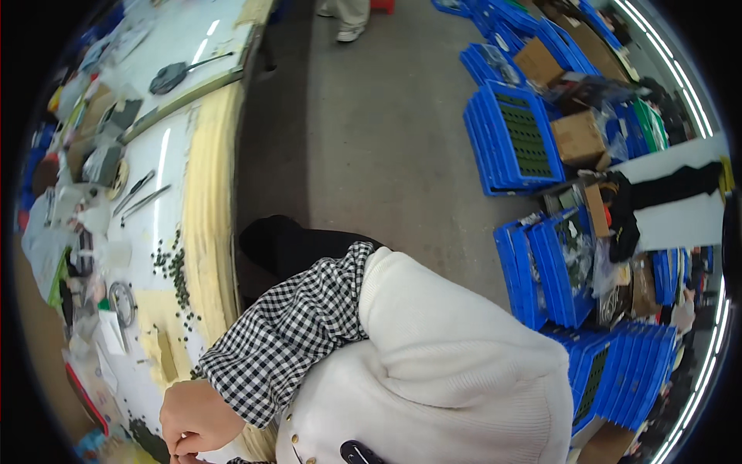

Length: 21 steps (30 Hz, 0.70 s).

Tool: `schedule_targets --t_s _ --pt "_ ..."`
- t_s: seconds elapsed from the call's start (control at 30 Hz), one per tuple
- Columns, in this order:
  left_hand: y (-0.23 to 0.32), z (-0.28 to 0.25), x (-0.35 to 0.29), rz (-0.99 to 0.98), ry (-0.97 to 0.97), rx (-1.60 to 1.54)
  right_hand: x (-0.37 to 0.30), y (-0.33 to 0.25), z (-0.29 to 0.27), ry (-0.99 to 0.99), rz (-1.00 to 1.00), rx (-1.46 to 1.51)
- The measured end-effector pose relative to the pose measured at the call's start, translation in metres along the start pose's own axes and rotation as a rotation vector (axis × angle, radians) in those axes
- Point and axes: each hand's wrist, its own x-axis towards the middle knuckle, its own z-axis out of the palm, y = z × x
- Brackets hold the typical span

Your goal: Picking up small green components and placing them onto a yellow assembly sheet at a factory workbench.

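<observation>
Looks mid-work: the bare right hand [197,421] is low over the near end of the glossy white tabletop [147,224], fingers curled in; can't tell if it's gripping anything. Left hand can't be made out at the lower edge, state unknown. Small round dark-green pieces [178,272] lie loose up the table by the cream layered edging [207,170]; dark-green clump [148,439] just beside the hand. Those remain loose; finished share can't be judged.

Blue plas. crates [481,147] w/ cdbd boxes [578,138], R side of grey flr [386,116], strip lts [668,58] beyond.
</observation>
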Motion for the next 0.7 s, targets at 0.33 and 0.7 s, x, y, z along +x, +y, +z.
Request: schedule_targets --t_s 0.33,0.7 --pt "0.019 -0.084 -0.04 -0.24 0.036 0.189 -0.002 -0.016 0.028 -0.105 -0.227 0.005" --pt "0.089 -0.04 -0.02 -0.184 0.07 0.058 0.038 -0.056 -0.003 -0.505 -0.161 -0.041"
